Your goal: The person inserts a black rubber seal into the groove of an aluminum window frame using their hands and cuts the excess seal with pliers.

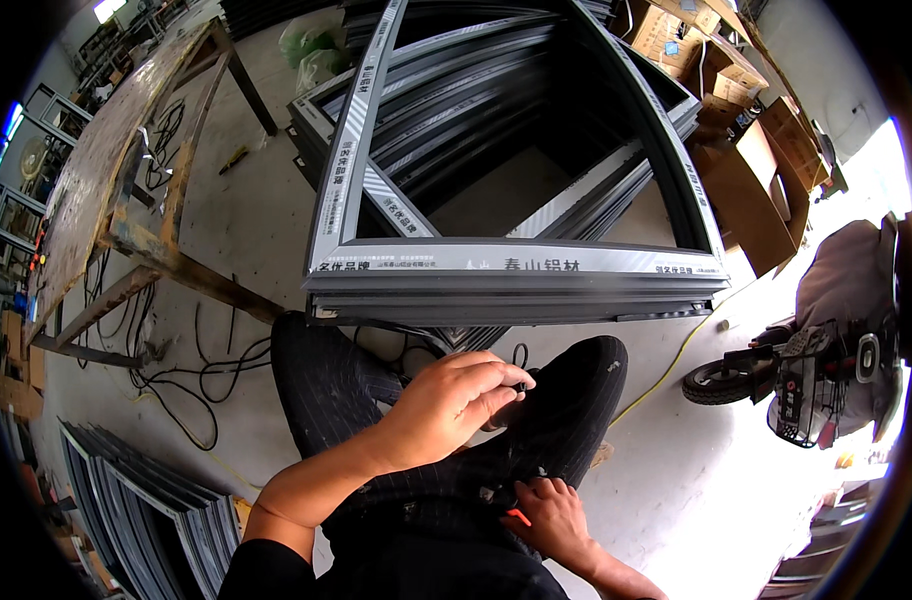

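Note:
My left hand (444,408) is in front of my lap, thumb and fingers pinched together on a small black piece (521,387). A thin dark loop (520,354) shows just beyond the fingertips; whether it joins the piece I cannot tell. My right hand (556,518) rests at my right thigh, its fingers curled round a tool with an orange-red and black handle (517,517); the tool's kind is hidden. Ahead of my knees lies a stack of grey window frames, the top frame (456,256) wrapped in printed white film.
A worn workbench (126,120) stands at the left, black cables (191,385) on the floor beside it. More frames (151,510) lean at the lower left. Cardboard boxes (766,190) sit at the far right. A parked scooter (816,370) and a yellow cord (666,375) are at the right.

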A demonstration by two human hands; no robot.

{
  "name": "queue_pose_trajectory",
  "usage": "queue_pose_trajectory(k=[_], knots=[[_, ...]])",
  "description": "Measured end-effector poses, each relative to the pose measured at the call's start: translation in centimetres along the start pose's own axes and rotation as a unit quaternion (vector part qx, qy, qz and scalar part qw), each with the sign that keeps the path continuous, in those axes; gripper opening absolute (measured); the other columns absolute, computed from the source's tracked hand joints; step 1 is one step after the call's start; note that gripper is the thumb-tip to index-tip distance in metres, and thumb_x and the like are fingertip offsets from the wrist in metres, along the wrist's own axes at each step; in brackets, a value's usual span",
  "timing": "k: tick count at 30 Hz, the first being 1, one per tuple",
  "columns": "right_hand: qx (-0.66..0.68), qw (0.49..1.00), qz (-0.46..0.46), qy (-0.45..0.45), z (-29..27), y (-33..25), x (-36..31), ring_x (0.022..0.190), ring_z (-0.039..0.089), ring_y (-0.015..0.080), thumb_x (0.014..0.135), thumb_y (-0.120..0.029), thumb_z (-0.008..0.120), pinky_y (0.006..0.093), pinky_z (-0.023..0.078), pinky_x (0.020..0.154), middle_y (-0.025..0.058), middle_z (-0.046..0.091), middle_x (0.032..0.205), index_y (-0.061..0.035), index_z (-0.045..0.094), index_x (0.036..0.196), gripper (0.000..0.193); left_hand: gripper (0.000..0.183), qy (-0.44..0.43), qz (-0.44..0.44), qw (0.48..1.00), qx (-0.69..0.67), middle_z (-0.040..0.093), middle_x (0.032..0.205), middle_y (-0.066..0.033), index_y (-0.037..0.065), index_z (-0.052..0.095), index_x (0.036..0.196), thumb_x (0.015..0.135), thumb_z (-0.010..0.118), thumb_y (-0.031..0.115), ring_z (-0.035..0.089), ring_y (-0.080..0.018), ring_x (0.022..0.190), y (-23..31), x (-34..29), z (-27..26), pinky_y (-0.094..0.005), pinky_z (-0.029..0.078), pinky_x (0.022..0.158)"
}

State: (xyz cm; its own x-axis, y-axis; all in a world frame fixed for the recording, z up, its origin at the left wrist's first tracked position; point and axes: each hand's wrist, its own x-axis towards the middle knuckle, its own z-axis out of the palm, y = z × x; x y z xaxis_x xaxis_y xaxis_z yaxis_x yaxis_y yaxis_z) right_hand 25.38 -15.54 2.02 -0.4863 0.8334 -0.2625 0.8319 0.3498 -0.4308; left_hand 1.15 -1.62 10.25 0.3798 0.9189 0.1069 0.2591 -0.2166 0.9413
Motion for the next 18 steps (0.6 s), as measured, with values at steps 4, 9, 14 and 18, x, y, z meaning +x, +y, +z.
queue_pose_trajectory(k=[4,9,14,18], knots=[[0.093,0.985,-0.021,0.141,-2.9,-0.1,3.2,0.081,0.061,0.0283,0.072,-0.021,0.080,0.0368,0.051,0.073,0.0098,0.063,0.092,-0.0034,0.062,0.115,0.050,0.017,0.030,0.074,0.996,0.048,0.065,0.092,-0.0075,0.005,0.068,0.102,0.085,0.065,0.005,0.063,-0.0238,0.082,-0.2,1.1,1.0,-0.0320,0.050,0.074],[0.436,0.845,0.005,0.310,-3.7,-0.3,9.3,0.073,0.058,0.0115,0.079,-0.002,0.073,0.0262,0.049,0.066,0.0042,0.062,0.084,0.0004,0.061,0.104,0.027,0.024,0.055,0.200,0.968,0.142,0.065,0.095,-0.0037,0.009,0.066,0.107,0.083,0.066,0.009,0.062,-0.0230,0.092,0.7,2.9,5.3,-0.0386,0.044,0.087],[0.647,0.674,0.059,0.352,-7.9,0.1,12.5,0.062,0.056,0.0099,0.095,-0.015,0.060,0.0230,0.043,0.053,0.0054,0.063,0.076,0.0025,0.064,0.099,0.019,0.055,0.167,0.206,0.932,0.247,0.061,0.113,-0.0051,0.010,0.061,0.123,0.070,0.077,0.008,0.058,-0.0255,0.105,0.2,1.9,4.6,-0.0409,0.046,0.093],[0.679,0.653,0.058,0.331,-9.6,0.6,14.3,0.055,0.054,0.0110,0.096,-0.021,0.060,0.0225,0.039,0.048,0.0096,0.064,0.074,0.0024,0.064,0.101,0.024,0.048,0.251,0.182,0.870,0.383,0.064,0.104,-0.0036,0.010,0.065,0.113,0.067,0.078,0.006,0.061,-0.0243,0.096,-3.0,1.3,1.1,-0.0411,0.048,0.089]])
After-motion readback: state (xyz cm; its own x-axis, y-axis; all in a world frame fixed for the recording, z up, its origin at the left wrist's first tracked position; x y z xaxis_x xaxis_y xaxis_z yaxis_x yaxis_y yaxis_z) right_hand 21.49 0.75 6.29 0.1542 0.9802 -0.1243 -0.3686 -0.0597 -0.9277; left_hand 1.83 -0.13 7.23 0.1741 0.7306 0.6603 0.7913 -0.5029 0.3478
